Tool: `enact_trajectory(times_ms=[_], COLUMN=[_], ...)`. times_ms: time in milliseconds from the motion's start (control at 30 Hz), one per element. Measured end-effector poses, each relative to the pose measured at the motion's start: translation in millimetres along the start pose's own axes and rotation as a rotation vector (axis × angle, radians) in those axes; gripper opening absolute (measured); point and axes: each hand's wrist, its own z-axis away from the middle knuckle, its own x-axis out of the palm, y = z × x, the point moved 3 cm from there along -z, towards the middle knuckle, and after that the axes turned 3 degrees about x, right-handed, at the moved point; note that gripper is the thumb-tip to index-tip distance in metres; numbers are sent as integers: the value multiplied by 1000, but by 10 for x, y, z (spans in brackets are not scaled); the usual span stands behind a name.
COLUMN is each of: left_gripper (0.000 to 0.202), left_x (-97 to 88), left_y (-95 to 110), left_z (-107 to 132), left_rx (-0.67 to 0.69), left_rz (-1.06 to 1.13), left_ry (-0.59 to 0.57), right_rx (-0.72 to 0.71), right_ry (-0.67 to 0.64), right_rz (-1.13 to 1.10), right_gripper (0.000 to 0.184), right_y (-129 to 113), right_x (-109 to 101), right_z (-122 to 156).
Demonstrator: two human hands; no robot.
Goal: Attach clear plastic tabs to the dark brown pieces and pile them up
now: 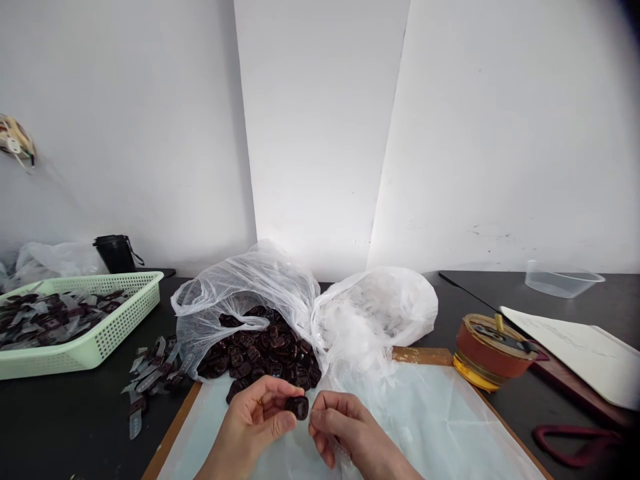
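Observation:
Between the thumb and fingers of my left hand (257,421) is a small, glossy dark brown plastic piece (299,407), held above the paper-covered board (440,420). Just to its right, my right hand (345,427) is closed in a pinch, its fingertips close to the piece. Whatever those fingertips hold, if anything, is too small to make out. Behind my hands, a heap of similar dark pieces (273,350) spills from a clear plastic bag (250,283). Beside it, a second bag (377,303) holds wispy, translucent white strips.
Dark pieces with translucent strips (155,370) lie left of the board. More fill a pale green basket (127,323). A black cup (115,253) stands behind it. At right are a round amber container (493,353), a notebook (575,350), maroon handles (575,447) and a clear tub (563,280).

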Motion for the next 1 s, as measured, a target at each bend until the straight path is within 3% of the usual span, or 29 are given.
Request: enact_trajectory(times_ms=[167,400,633,800,1000], left_gripper=[24,23,23,25,25], left_x=[0,1,24,66,35], left_y=[4,27,31,36,62], left_z=[-2,17,27,48,30], left_rx=[0,6,1,2,-14], left_rz=[-61,-81,-64,-32,-67], left_ry=[-36,32,6,20,-45], right_rx=[-2,-42,-59,-71,-105], right_ry=[0,19,45,23,-38], right_rz=[10,55,88,79,71], right_gripper=[14,28,33,34,35], right_y=[20,-19,15,52,33], right_x=[-24,-27,-56,-57,-75], right_z=[-21,-9,-36,-46,-17])
